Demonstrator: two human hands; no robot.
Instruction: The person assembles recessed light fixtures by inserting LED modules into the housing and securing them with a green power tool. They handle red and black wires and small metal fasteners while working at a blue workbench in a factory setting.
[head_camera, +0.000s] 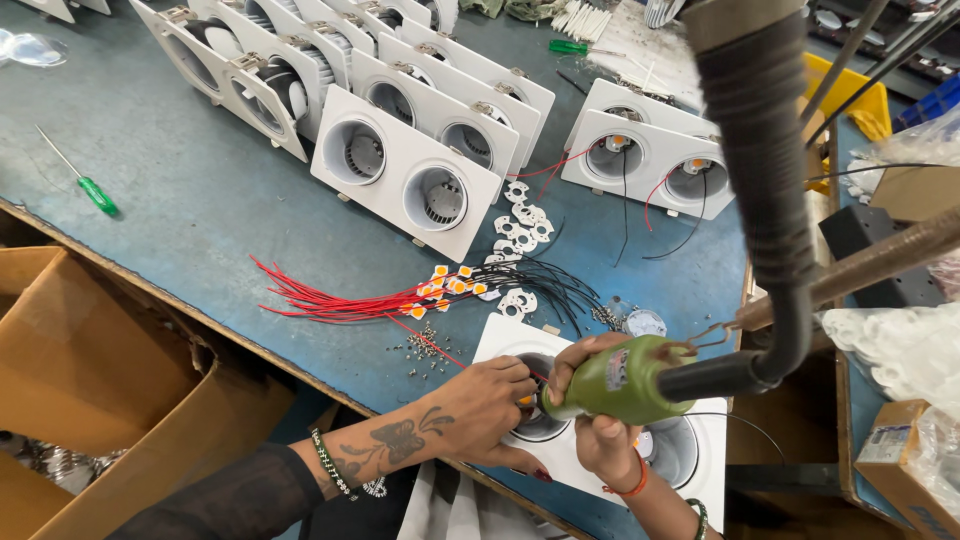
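The right hand (600, 420) is wrapped tight around a green powered screwdriver (620, 380), fingers fully closed on its barrel, its tip aimed down into the left opening of a white rectangular twin-lamp housing (600, 475) that lies at the near edge of the table, partly over it. A thick black hose (760, 160) runs up from the tool's rear and out of the top of the view. The left hand (480, 410), with a butterfly tattoo on the forearm and a beaded bracelet at the wrist, rests on the same housing, its fingertips (520, 380) pinched together at the rim of that opening, right beside the tool's tip; what they pinch is too small to tell.

Just beyond the housing on the blue-grey table (160, 170) lie a bundle of red and black wires with small orange-and-white LED chips (440, 287), a scatter of tiny metal screws (425, 345) and a cluster of white plastic rings (522, 222). Further back stand rows of white twin-lamp housings (405, 170), two of them wired. A green-handled screwdriver (90, 188) lies far left. Brown cardboard boxes (90, 390) sit below the table's near edge.
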